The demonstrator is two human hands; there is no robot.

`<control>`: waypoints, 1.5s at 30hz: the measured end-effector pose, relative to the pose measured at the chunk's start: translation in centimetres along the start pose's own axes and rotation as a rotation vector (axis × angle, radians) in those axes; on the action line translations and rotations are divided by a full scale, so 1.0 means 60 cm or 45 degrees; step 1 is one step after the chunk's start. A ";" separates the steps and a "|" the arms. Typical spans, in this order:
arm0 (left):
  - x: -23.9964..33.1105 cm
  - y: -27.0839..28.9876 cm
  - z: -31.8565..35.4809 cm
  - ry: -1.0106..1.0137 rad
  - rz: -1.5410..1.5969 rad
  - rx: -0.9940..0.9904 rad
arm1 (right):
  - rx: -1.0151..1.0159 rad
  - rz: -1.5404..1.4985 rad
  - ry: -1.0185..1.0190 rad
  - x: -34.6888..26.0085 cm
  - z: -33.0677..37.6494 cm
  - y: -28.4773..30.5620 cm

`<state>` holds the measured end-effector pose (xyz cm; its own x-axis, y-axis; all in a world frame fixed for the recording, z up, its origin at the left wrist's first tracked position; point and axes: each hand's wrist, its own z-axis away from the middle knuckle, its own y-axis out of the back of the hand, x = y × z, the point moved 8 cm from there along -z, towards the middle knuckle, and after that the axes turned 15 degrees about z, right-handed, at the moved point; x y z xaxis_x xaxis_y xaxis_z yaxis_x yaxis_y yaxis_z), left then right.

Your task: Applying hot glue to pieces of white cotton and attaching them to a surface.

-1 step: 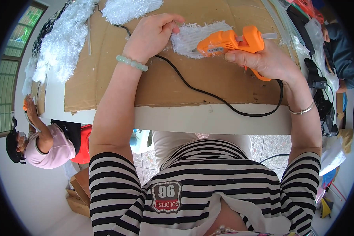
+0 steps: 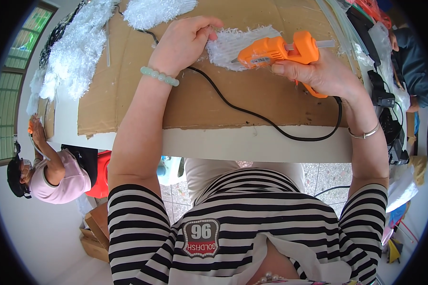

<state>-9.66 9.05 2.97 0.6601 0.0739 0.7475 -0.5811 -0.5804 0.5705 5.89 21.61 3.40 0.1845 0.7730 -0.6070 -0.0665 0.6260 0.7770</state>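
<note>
My right hand [image 2: 314, 73] is wrapped around an orange hot glue gun [image 2: 276, 51], with a clear glue stick [image 2: 326, 43] poking out of its back end. The gun's nozzle points left and rests at or just over a piece of white fringed fabric [image 2: 223, 47] lying on cardboard. At the fabric's left edge, my left hand [image 2: 188, 40] is closed, thumb and forefinger pinched together on that edge; the exact grip is partly hidden. A black cord [image 2: 252, 113] runs from the gun's handle in a loop and passes under my left wrist.
Brown cardboard [image 2: 128, 102] covers the white table [image 2: 252, 145]. Fluffy white material [image 2: 78, 52] lies at the left, with another tuft [image 2: 157, 12] at the back. Clear sticks and black adapters [image 2: 383, 95] line the right side. Co-workers are at far left [image 2: 62, 175] and right [image 2: 413, 66].
</note>
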 end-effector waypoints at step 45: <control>0.014 -0.007 0.001 -0.128 -0.091 0.035 | 0.195 0.142 -0.072 0.050 0.012 0.055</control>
<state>-8.79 9.29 3.33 0.7445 0.0346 0.6668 -0.5189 -0.5985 0.6104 6.90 25.93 4.25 0.2397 0.8268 -0.5088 0.0593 0.5106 0.8577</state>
